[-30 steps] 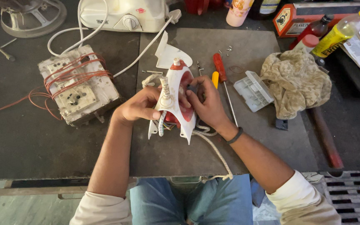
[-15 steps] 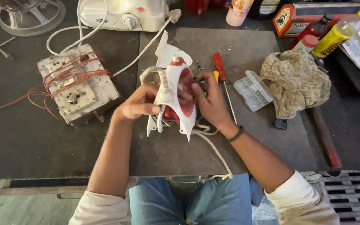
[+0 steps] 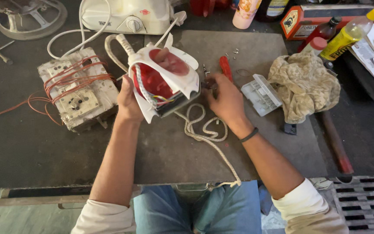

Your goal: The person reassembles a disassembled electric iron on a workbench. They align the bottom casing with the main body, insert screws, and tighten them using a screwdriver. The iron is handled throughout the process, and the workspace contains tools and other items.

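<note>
Dark desk [image 3: 31, 151] under all; left hand [image 3: 128, 102] grasps the red-and-white clothes iron [image 3: 165, 80], tilted, long axis running up-left; just right of it, right hand [image 3: 226, 97] pinches a small part beside the red screwdriver [image 3: 226, 67].

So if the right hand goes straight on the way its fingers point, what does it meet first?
Probably the red-handled screwdriver: the right hand points up and slightly left, fingertips almost at its handle. Depth is unclear.
</note>
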